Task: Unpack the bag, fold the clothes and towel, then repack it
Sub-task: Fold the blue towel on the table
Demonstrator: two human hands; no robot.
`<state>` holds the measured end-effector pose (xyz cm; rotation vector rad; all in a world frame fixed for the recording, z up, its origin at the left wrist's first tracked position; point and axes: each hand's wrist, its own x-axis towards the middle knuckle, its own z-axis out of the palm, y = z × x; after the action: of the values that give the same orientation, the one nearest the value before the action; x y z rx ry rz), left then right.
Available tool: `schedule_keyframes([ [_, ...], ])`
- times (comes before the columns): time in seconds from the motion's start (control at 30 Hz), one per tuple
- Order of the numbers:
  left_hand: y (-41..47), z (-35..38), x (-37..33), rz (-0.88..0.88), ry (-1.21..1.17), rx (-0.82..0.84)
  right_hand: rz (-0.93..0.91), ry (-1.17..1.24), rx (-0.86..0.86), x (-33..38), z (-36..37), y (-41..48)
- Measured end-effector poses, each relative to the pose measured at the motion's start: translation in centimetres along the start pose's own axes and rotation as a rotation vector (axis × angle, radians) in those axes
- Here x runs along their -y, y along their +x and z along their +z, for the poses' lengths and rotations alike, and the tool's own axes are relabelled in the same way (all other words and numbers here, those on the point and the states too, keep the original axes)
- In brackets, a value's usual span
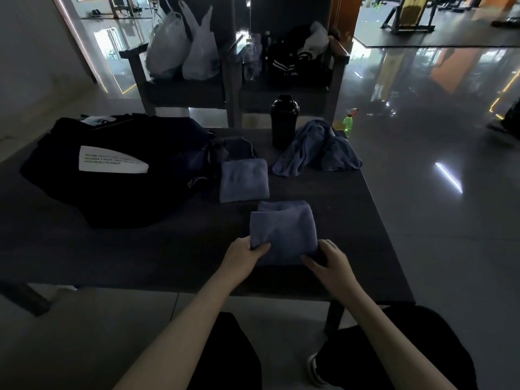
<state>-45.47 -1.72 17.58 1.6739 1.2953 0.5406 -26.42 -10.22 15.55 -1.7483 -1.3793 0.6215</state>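
**Blue towel pinched at both near corners, fold not yet settled**

The blue towel (282, 235) lies on the dark table (140, 249) near its front edge, directly in front of the person. It is already doubled, with a lower layer showing along its 12 o'clock edge. The left hand (247, 254) pinches the corner at 7 o'clock, thumb on top. The right hand (329, 263) curls round the corner at 5 o'clock. The hands are apart, each clamped on the cloth.

From the towel, a folded blue cloth (243, 180) lies at 11 o'clock, a crumpled blue garment (315, 149) at 1 o'clock beside a black bottle (284, 122), and the black bag (112, 170) at 10 o'clock.

The layers are already uneven at the far edge. If the next fold lifts one corner faster than the other, the offset will likely grow and the bundle will skew. The towel is close to the table's front edge, so a pull toward the body could drag it over. A wide forward sweep might nudge the finished cloth at 11 o'clock. The dim light makes the edges hard to judge.
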Motion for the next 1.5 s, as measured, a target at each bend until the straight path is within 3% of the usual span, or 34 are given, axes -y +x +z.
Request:
schedule_keyframes([
  [0.1, 1.0, 0.4, -0.3, 0.029, 0.119, -0.048, 0.061, 0.001, -0.096, 0.1, 0.2, 1.1],
  [0.23, 1.6, 0.4, -0.7, -0.009, -0.035, 0.015, 0.184, -0.026, -0.075, 1.1, 0.3, 2.7],
  [0.3, 1.6, 0.4, -0.5, -0.02, -0.086, 0.035, 0.263, -0.094, -0.081, 1.5, 0.5, 3.2],
  [0.43, 2.2, 0.6, -0.4, -0.073, 0.031, -0.03, 0.345, -0.317, -0.103, 2.0, 1.1, 4.1],
  [0.77, 2.5, 2.2, -0.9, 0.252, 0.452, -0.362, 0.2, -0.297, -0.256, 1.3, 2.0, 3.8],
  [0.93, 2.8, 2.5, -1.5, 0.066, 0.503, -0.365, 0.366, -0.445, -0.172, 2.8, 1.7, 5.2],
  [1.03, 3.3, 2.3, -1.3, 0.243, 0.545, -0.439, 0.173, -0.687, -0.225, 3.7, 1.9, 5.4],
  [1.07, 3.6, 2.1, -1.2, 0.322, 0.611, -0.391, 0.048, -0.706, -0.241, 3.7, 2.1, 5.7],
  [1.13, 4.5, 1.7, -1.0, 0.377, 0.742, -0.19, -0.053, -0.697, -0.099, 3.4, 2.2, 6.6],
  [1.23, 5.5, 1.9, -0.3, 0.18, 0.708, 0.075, 0.114, -0.595, 0.184, 2.0, 2.5, 7.3],
  [1.37, 5.9, 2.5, 0.0, 0.068, 0.746, 0.059, 0.165, -0.535, 0.185, 1.4, 2.9, 7.1],
  [1.5, 5.3, 2.9, -0.6, -0.047, 0.792, -0.01, 0.294, -0.583, 0.061, 2.6, 3.0, 6.4],
])
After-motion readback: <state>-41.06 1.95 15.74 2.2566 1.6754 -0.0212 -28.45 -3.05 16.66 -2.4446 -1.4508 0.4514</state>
